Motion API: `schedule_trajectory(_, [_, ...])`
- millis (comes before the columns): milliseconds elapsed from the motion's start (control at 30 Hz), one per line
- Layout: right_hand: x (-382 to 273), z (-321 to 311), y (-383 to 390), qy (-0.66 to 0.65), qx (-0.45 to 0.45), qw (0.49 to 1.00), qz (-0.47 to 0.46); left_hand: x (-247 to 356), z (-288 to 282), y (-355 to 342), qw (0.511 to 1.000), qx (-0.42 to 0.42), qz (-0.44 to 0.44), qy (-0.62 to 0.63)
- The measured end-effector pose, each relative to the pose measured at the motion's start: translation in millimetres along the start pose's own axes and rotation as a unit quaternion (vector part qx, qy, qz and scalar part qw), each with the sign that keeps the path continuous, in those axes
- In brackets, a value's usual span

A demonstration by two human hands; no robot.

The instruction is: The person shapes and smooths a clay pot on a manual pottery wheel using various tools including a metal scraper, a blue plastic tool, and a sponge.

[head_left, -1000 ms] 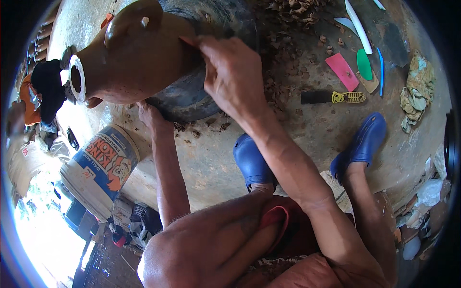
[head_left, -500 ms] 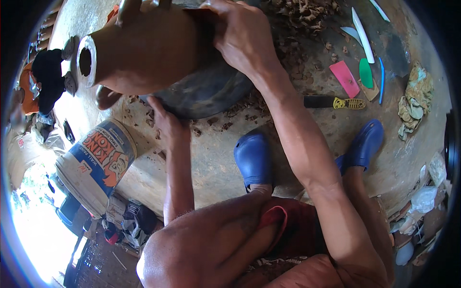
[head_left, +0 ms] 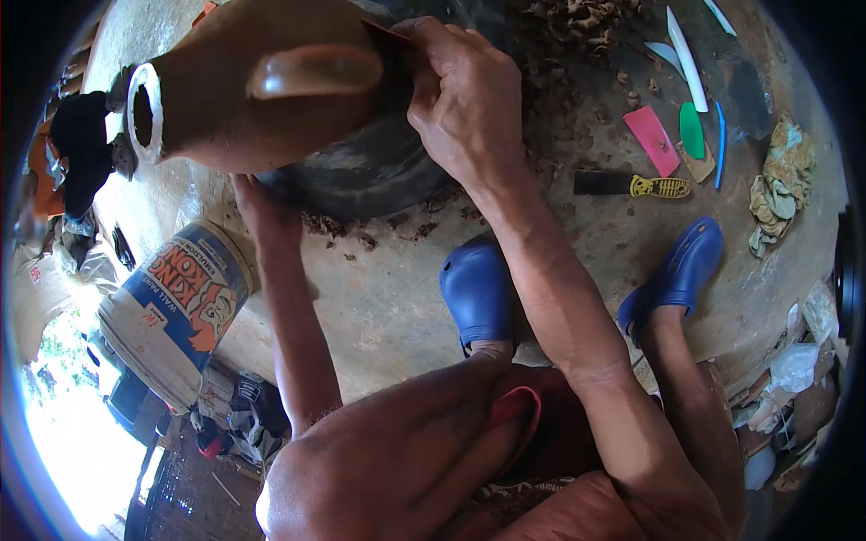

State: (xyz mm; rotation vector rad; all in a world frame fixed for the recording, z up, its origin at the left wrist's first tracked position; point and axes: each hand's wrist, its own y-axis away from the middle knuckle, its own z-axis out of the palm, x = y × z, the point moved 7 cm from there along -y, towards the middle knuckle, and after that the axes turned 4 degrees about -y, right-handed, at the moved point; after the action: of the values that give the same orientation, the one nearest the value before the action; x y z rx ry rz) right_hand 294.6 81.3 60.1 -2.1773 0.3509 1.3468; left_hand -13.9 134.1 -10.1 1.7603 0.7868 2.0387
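Observation:
A brown clay jar [head_left: 225,117] with a pale-rimmed mouth pointing left sits over a dark round disc [head_left: 361,185]. A loop handle [head_left: 316,72] on its side faces me. My right hand [head_left: 469,99] is closed at the jar's far right end, pinching a thin brown flat scraper [head_left: 388,32] against the clay; most of the scraper is hidden by the fingers. Below the jar's belly, my left hand [head_left: 266,207] reaches to the disc's left edge. Its fingers are hidden under the jar.
Right of the disc lie clay shavings [head_left: 577,22], a black-bladed scraper with a yellow handle [head_left: 631,184], pink [head_left: 651,141] and green [head_left: 691,131] flat pieces, a white blade-like tool [head_left: 687,63] and a crumpled cloth [head_left: 780,185]. A paint bucket [head_left: 180,307] stands at left.
The jar has turned, bringing a handle from its edge round to the side facing me. My left hand has moved left and slightly up. My right hand stays at the jar's right end, slightly lower.

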Motion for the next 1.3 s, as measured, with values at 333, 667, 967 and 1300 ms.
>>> schedule_trajectory(333, [-6,-6,17,-0.024,0.014,0.999,0.034,-126,53,146,0.969,-0.117,-0.209,-0.063])
schedule_trajectory(667, [-8,1,9,-0.036,0.034,0.999,0.000,-24,3,17,0.989,0.091,0.023,-0.111])
schedule_trajectory(967, [-4,6,15,-0.013,0.015,1.000,0.012,-68,15,76,0.988,-0.049,-0.106,-0.097])
schedule_trajectory(1300, [-3,-3,22,-0.023,0.004,0.999,0.046,-115,45,118,0.987,-0.051,-0.133,-0.074])
